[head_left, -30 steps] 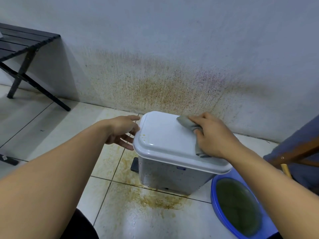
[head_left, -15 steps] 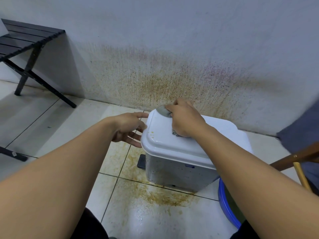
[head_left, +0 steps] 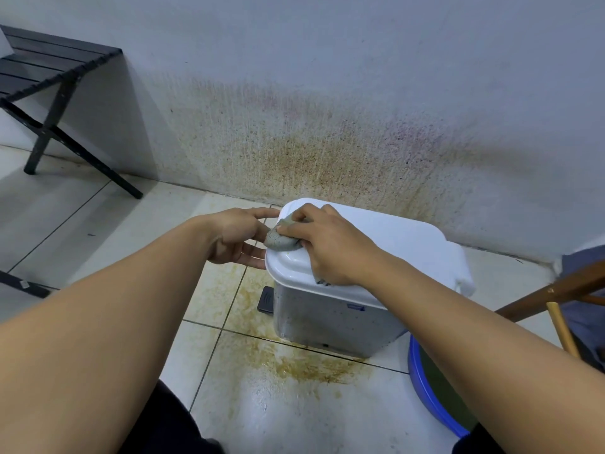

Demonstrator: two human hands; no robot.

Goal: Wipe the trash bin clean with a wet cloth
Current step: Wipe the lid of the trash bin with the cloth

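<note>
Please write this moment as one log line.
wiping lid; right hand: holds cloth on lid's left end; left hand: fingers straight, touches lid rim

The cloth (head_left: 280, 241) under my right hand (head_left: 330, 253) is a dull grey-green against the plain white lid (head_left: 393, 244) with its few yellowish flecks. Below that, the bin (head_left: 327, 326) is pale grey with dark speckles, and its pedal (head_left: 265, 299) is black. The wall (head_left: 294, 93) is bluish white, sprayed with ochre-brown and reddish dots in streaks, and the cream floor tiles (head_left: 108, 221) carry mustard smears — beside them a bright blue basin (head_left: 422, 388), a black slatted table (head_left: 49, 67) and a brown wooden chair (head_left: 556, 290).
</note>
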